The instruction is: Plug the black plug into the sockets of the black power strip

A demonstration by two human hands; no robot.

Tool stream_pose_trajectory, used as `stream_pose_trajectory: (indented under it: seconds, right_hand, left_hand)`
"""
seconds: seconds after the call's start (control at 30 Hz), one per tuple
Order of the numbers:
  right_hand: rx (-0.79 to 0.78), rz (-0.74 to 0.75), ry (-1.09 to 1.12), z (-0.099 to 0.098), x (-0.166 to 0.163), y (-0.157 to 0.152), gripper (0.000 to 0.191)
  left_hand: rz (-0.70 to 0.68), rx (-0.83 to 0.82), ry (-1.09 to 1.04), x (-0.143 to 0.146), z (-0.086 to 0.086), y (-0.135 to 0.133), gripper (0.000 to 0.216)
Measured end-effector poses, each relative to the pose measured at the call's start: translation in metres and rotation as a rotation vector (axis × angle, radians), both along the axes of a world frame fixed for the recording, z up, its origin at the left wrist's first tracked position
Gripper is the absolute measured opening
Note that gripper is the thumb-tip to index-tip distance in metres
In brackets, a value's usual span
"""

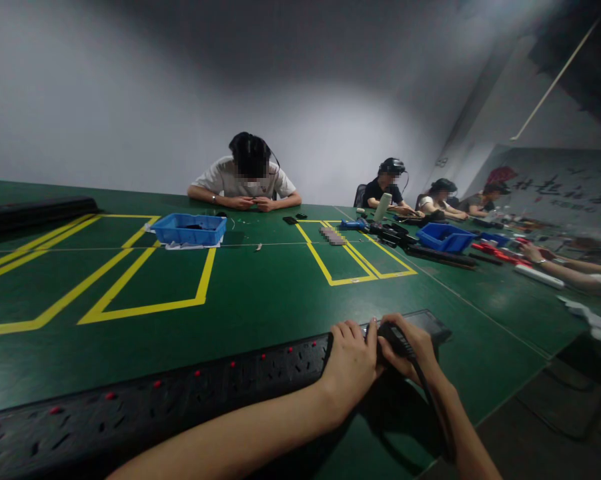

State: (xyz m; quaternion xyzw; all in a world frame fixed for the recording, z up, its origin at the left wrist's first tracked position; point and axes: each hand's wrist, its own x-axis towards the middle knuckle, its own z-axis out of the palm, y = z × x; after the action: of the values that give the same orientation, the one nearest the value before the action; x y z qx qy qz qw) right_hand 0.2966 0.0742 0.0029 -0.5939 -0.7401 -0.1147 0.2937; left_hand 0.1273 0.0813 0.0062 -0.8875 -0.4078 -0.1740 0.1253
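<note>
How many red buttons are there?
9 red buttons, lined up along the black strip from the picture's left edge to the left hand; more may hide beneath it.

Along the near side of a broad surface (260,287), a power strip (215,388) stretches from the left foreground, with the worker's left grip (350,357) over it near its right end and the right grip (414,343) just beside, around a cord (428,391). Beyond, a bin (187,233) stands at the far end of a tape outline (155,309); behind it, slightly right, sits a person (227,180) before a wall (105,100). A second bin (453,243) lies farther right, in front of seated co-workers (375,193).
</note>
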Motion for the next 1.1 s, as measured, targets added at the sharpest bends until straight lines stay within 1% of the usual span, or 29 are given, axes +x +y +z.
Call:
stream_pose_trajectory:
  seconds: [0.4, 0.63, 1.1]
  right_hand:
    - [-0.028, 0.002, 0.000, -0.0031, 0.0044, 0.0015, 0.021]
    - [-0.020, -0.029, -0.002, -0.0067, 0.0049, 0.0028, 0.020]
    - [-0.046, 0.012, 0.008, -0.0032, 0.0060, 0.0016, 0.021]
  left_hand:
    - [-0.001, 0.009, -0.002, -0.0006, 0.0009, -0.0003, 0.067]
    - [-0.008, 0.001, -0.002, -0.0005, 0.0001, 0.0006, 0.069]
    - [-0.006, 0.004, 0.010, -0.0010, 0.0035, 0.0005, 0.070]
